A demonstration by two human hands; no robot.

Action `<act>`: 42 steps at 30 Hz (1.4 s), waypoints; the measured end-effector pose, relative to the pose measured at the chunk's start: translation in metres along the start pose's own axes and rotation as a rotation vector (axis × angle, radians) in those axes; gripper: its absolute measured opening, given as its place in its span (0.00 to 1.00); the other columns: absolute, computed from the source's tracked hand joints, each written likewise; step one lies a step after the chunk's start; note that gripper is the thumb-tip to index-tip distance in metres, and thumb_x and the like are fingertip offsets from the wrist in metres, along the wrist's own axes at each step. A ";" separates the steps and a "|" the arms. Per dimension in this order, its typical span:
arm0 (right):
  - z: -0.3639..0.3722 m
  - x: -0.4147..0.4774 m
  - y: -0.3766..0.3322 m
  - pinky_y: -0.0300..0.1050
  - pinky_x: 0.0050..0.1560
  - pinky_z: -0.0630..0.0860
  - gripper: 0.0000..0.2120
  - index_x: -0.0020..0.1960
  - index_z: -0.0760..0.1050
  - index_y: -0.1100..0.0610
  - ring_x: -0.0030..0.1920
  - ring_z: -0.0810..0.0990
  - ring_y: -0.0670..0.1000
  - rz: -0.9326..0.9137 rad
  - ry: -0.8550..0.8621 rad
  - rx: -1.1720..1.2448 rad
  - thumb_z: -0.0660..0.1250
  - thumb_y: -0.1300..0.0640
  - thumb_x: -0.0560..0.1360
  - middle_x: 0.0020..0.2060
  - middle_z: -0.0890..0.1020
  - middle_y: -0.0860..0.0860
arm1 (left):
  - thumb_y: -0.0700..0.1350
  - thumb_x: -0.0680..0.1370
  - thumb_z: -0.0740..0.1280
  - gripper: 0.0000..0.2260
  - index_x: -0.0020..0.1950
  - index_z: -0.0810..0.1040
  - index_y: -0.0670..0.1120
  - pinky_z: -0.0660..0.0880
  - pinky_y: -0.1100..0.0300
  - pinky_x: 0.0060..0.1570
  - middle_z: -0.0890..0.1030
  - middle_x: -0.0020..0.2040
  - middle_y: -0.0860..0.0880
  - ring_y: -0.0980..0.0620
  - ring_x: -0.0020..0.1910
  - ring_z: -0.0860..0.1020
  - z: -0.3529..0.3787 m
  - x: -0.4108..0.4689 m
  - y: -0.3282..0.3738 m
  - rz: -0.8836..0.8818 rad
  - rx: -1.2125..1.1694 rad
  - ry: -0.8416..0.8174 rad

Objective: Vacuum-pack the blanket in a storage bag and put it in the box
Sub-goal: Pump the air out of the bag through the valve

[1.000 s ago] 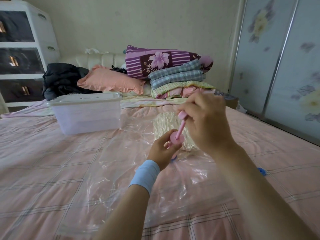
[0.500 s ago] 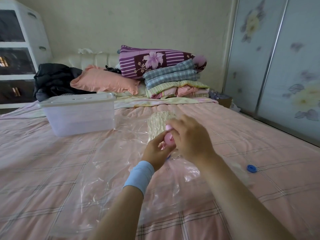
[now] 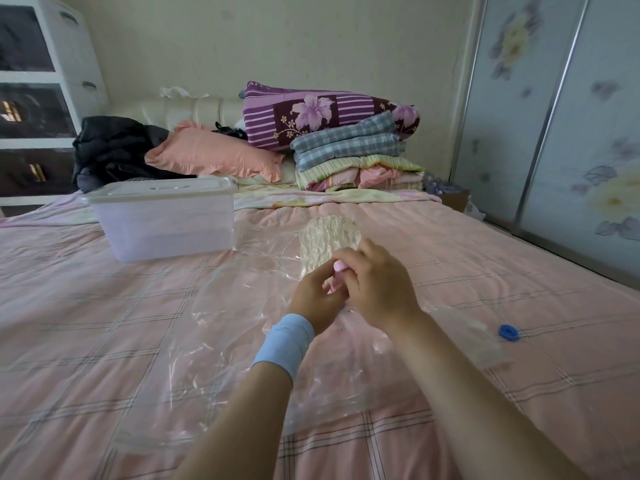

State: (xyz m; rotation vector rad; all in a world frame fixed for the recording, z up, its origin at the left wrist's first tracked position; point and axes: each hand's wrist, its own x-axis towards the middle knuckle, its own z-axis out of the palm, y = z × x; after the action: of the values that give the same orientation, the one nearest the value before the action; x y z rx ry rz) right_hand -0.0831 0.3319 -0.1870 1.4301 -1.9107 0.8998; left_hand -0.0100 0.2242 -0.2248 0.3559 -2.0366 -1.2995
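A clear plastic storage bag (image 3: pixel 221 341) lies flat on the pink checked bed. Inside its far end sits a cream blanket (image 3: pixel 327 240), shrunk and wrinkled. A small pink hand pump (image 3: pixel 337 275) stands on the bag just in front of the blanket. My left hand (image 3: pixel 317 296), with a light blue wristband, grips the pump's lower body. My right hand (image 3: pixel 375 282) grips the pump's handle from above, pushed down close to the body. The translucent lidded box (image 3: pixel 166 220) stands on the bed at the far left of the bag. A blue valve cap (image 3: pixel 509 332) lies at the right.
Folded bedding (image 3: pixel 353 157), a purple floral pillow (image 3: pixel 322 112) and a pink pillow (image 3: pixel 211 155) are piled at the headboard. Dark clothes (image 3: pixel 114 147) lie at the back left beside a white drawer unit (image 3: pixel 38 95). Sliding wardrobe doors (image 3: pixel 571 126) run along the right.
My right hand has pushed the pump handle down from its raised position to just above the pump body. My left hand has stayed on the pump's body. The view has shifted slightly.
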 end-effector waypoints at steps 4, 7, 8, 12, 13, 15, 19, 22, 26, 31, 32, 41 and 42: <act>-0.052 0.035 -0.028 0.45 0.35 0.70 0.09 0.50 0.82 0.56 0.38 0.73 0.51 -0.130 0.278 0.016 0.63 0.58 0.78 0.40 0.76 0.52 | 0.44 0.74 0.70 0.14 0.59 0.80 0.55 0.75 0.70 0.51 0.83 0.51 0.55 0.60 0.48 0.79 -0.005 0.001 0.005 0.029 -0.087 0.043; -0.073 0.045 -0.037 0.44 0.36 0.69 0.07 0.50 0.82 0.59 0.39 0.74 0.51 -0.209 0.429 0.024 0.65 0.62 0.78 0.39 0.77 0.54 | 0.43 0.75 0.72 0.17 0.56 0.77 0.64 0.72 0.72 0.58 0.82 0.56 0.58 0.63 0.55 0.78 -0.008 0.001 0.003 0.032 -0.094 0.035; -0.070 0.044 -0.036 0.44 0.37 0.69 0.07 0.50 0.82 0.60 0.39 0.74 0.52 -0.218 0.438 0.030 0.65 0.62 0.79 0.39 0.77 0.54 | 0.44 0.75 0.71 0.17 0.56 0.77 0.65 0.73 0.71 0.57 0.82 0.56 0.58 0.63 0.55 0.79 -0.008 0.001 0.001 0.029 -0.082 0.026; -0.033 0.027 -0.018 0.44 0.38 0.70 0.09 0.52 0.82 0.59 0.41 0.73 0.52 -0.168 0.339 0.041 0.63 0.61 0.78 0.41 0.76 0.54 | 0.44 0.74 0.70 0.15 0.55 0.78 0.64 0.76 0.69 0.52 0.83 0.51 0.57 0.60 0.52 0.80 -0.007 -0.001 0.000 0.030 -0.045 0.006; -0.022 0.018 -0.011 0.47 0.38 0.73 0.10 0.52 0.82 0.57 0.42 0.74 0.53 -0.134 0.250 0.021 0.62 0.59 0.77 0.43 0.76 0.54 | 0.44 0.74 0.69 0.13 0.54 0.79 0.60 0.76 0.67 0.52 0.83 0.47 0.56 0.57 0.49 0.81 -0.006 0.000 0.001 0.029 -0.035 0.010; 0.000 -0.001 0.002 0.50 0.36 0.76 0.15 0.54 0.81 0.54 0.41 0.75 0.55 -0.060 0.047 -0.010 0.58 0.54 0.76 0.43 0.76 0.53 | 0.47 0.71 0.66 0.10 0.51 0.80 0.56 0.78 0.60 0.53 0.83 0.44 0.53 0.52 0.48 0.81 -0.002 -0.001 -0.001 0.004 -0.003 -0.009; 0.000 -0.004 0.004 0.48 0.34 0.76 0.17 0.57 0.81 0.52 0.40 0.78 0.56 -0.021 -0.078 0.016 0.57 0.53 0.75 0.40 0.75 0.51 | 0.46 0.73 0.65 0.10 0.53 0.79 0.56 0.79 0.55 0.53 0.83 0.45 0.52 0.55 0.50 0.82 0.001 -0.003 -0.004 -0.023 0.010 -0.006; -0.034 0.022 -0.012 0.46 0.35 0.75 0.16 0.58 0.81 0.53 0.41 0.77 0.54 -0.118 0.119 0.022 0.58 0.55 0.77 0.42 0.77 0.51 | 0.42 0.76 0.68 0.13 0.60 0.79 0.52 0.75 0.67 0.53 0.83 0.49 0.54 0.61 0.49 0.80 -0.004 0.002 0.003 0.004 -0.033 -0.009; -0.064 0.039 -0.026 0.45 0.40 0.73 0.13 0.61 0.80 0.58 0.43 0.77 0.53 -0.165 0.363 0.062 0.63 0.61 0.79 0.44 0.79 0.53 | 0.47 0.73 0.70 0.20 0.65 0.77 0.53 0.74 0.62 0.61 0.82 0.57 0.54 0.56 0.58 0.79 -0.006 0.006 -0.002 -0.003 -0.030 -0.023; -0.028 0.027 -0.015 0.45 0.37 0.72 0.16 0.60 0.81 0.57 0.41 0.75 0.54 -0.089 0.335 0.035 0.59 0.57 0.79 0.43 0.76 0.54 | 0.45 0.74 0.69 0.14 0.59 0.79 0.52 0.74 0.63 0.58 0.83 0.49 0.57 0.58 0.52 0.80 -0.007 0.004 0.000 -0.012 0.010 -0.046; -0.016 0.018 -0.009 0.47 0.36 0.74 0.16 0.59 0.81 0.57 0.42 0.75 0.54 -0.061 0.252 0.020 0.58 0.56 0.78 0.43 0.76 0.54 | 0.47 0.72 0.68 0.13 0.57 0.79 0.54 0.74 0.64 0.56 0.83 0.46 0.58 0.59 0.49 0.80 -0.007 0.004 0.002 -0.020 0.010 -0.049; -0.022 0.018 -0.003 0.48 0.38 0.77 0.16 0.62 0.78 0.55 0.43 0.80 0.56 -0.067 0.091 0.015 0.58 0.54 0.79 0.46 0.81 0.53 | 0.50 0.70 0.67 0.20 0.62 0.78 0.53 0.75 0.65 0.57 0.82 0.50 0.56 0.59 0.51 0.79 -0.001 0.003 0.002 -0.040 -0.045 -0.024; -0.034 0.027 -0.008 0.50 0.39 0.78 0.15 0.63 0.78 0.56 0.43 0.80 0.55 -0.104 0.176 0.037 0.60 0.56 0.79 0.47 0.81 0.52 | 0.49 0.71 0.68 0.20 0.63 0.78 0.53 0.74 0.67 0.57 0.82 0.53 0.55 0.60 0.53 0.79 -0.002 0.004 0.003 -0.035 -0.066 -0.023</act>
State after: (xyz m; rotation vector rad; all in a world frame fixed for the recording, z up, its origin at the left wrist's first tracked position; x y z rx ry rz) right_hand -0.0802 0.3422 -0.1439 1.4084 -1.6835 0.9822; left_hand -0.0110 0.2217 -0.2199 0.3492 -2.0090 -1.3947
